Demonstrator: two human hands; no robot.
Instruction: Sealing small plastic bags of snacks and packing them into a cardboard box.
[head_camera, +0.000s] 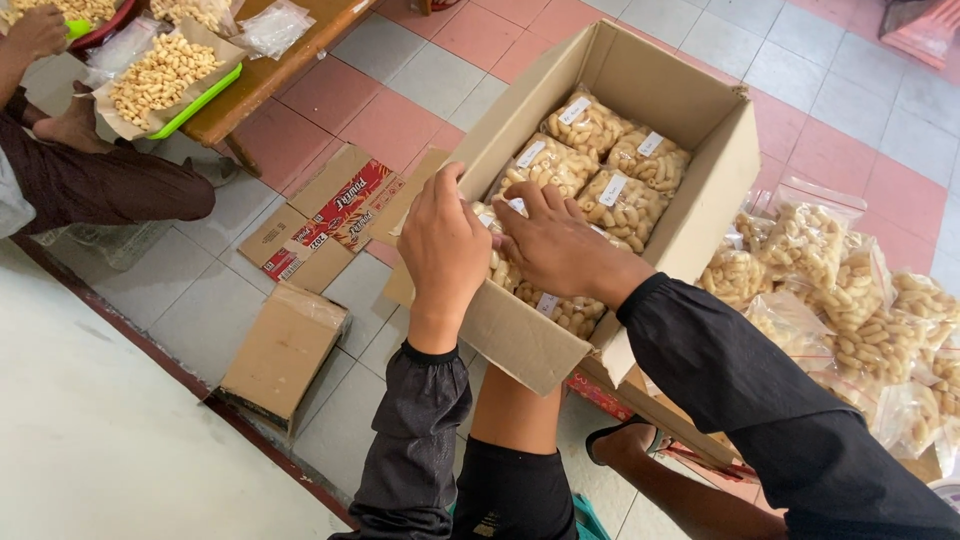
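Cardboard box (700, 190): my left hand (443, 245) and right hand (560, 250) both press, fingers curled, on snack bags (600, 170) inside. Right of the box, loose bags (850, 310) crowd the floor; left of it, flattened cartons (320, 215).

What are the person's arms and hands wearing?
Both arms wear long dark sleeves, nearly black, with snug cuffs at the wrists. The left hand and right hand are bare: no gloves, and no rings or watch that I can see.
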